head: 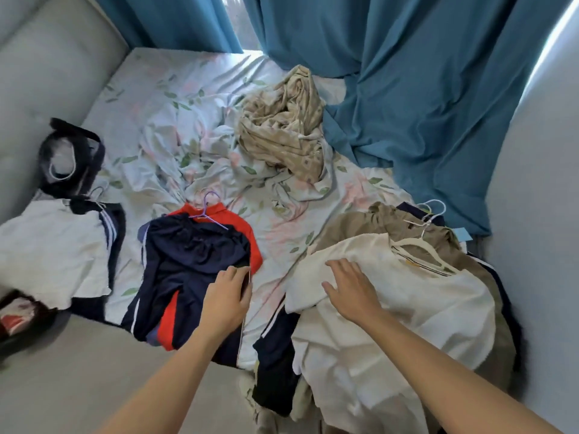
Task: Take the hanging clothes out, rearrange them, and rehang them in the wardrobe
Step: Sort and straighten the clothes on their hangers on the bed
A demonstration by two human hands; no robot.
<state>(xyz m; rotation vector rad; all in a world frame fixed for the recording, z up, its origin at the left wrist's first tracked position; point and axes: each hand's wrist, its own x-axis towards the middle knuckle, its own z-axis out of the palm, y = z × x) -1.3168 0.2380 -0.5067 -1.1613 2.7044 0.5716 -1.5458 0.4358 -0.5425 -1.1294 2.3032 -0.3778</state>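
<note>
A navy and red jacket [188, 270] lies on the bed on a purple hanger [208, 208]. My left hand [227, 296] grips the jacket's right edge, fingers curled over the fabric. To the right is a heap of clothes topped by a white shirt [391, 296] on a white hanger [416, 249], with a khaki garment [360, 227] under it. My right hand [351, 286] rests flat on the white shirt with its fingers spread. A white and navy garment [59, 245] lies at the left, and a dark garment [69, 155] with a hanger lies behind it.
The bed [175, 98] has a rumpled floral sheet and a crumpled beige cloth [285, 126] in the middle. Teal curtains [407, 89] hang at the back and spill onto the bed. A padded headboard [47, 57] is at the left, a pale wall [539, 183] at the right.
</note>
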